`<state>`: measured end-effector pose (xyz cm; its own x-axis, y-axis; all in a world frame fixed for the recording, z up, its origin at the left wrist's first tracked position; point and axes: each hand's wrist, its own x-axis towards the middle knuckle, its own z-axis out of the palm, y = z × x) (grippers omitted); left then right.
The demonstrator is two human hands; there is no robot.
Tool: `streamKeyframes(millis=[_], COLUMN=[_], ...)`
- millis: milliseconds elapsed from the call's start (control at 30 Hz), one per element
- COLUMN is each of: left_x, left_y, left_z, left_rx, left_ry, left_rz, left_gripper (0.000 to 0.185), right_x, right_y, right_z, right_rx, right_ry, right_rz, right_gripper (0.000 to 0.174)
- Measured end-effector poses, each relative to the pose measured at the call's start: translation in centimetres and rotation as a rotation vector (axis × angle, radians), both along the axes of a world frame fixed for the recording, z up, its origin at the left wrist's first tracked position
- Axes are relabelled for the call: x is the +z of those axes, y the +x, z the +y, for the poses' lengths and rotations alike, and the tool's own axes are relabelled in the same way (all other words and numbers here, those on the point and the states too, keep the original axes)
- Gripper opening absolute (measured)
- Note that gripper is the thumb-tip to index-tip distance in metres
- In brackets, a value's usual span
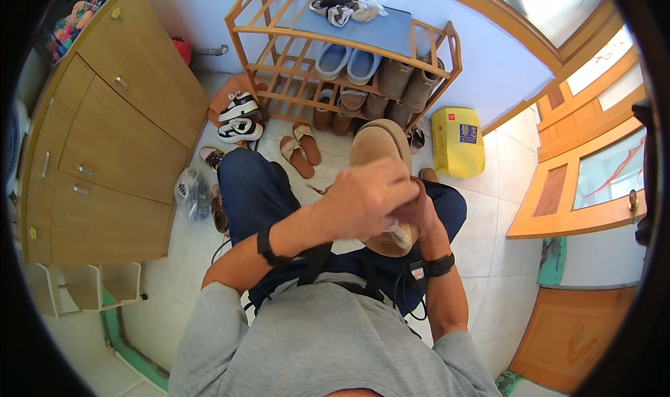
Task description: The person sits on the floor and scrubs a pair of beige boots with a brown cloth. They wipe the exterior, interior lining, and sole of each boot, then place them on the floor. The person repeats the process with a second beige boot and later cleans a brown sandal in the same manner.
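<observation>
A tan suede boot (378, 140) with a pale fleecy lining is held above my lap, its toe pointing away from me. My left hand (366, 198) reaches across the boot, fingers bent around a soft brown piece (412, 204); whether this is a cloth or part of the boot, I cannot tell. On the far side, my right hand (430, 223) grips the boot near its opening, partly hidden by the brown piece. Both wrists wear black bands. Between the hands some of the pale lining shows.
Ahead stands a wooden shoe rack (345, 41) with shoes and boots. Slippers (301, 153), sneakers (239, 130) and a clear plastic bag (196, 195) lie on the tiled floor. A yellow bag (458, 143) stands right of the rack, a wooden cabinet (125, 151) at left, an open door (560, 187) at right.
</observation>
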<state>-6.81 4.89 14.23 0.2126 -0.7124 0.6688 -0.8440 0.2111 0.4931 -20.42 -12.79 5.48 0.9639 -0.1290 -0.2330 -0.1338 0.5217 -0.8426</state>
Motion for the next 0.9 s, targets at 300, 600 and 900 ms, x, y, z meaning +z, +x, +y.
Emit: streamKeyframes(millis=[300,600,900], left_x=[-2.7,-2.2,-8.1], left_y=[7.1,4.4,7.1], left_z=[-1.9,-1.9,-1.3], left_rx=[0.425,0.420,0.158], left_ry=[0.044,-0.061,-0.055], left_rz=[0.305,0.040,1.198], left_gripper=[0.032,0.027,0.032], right_x=[-1.4,-1.1,-1.3], right_y=[0.7,1.3,-0.4], right_z=[-0.9,-0.7,-0.9], right_rx=[-0.032,-0.041,0.016], right_ry=[-0.096,-0.307,-0.103], right_rz=[0.084,0.125,0.024], right_gripper=[0.066,0.065,0.070])
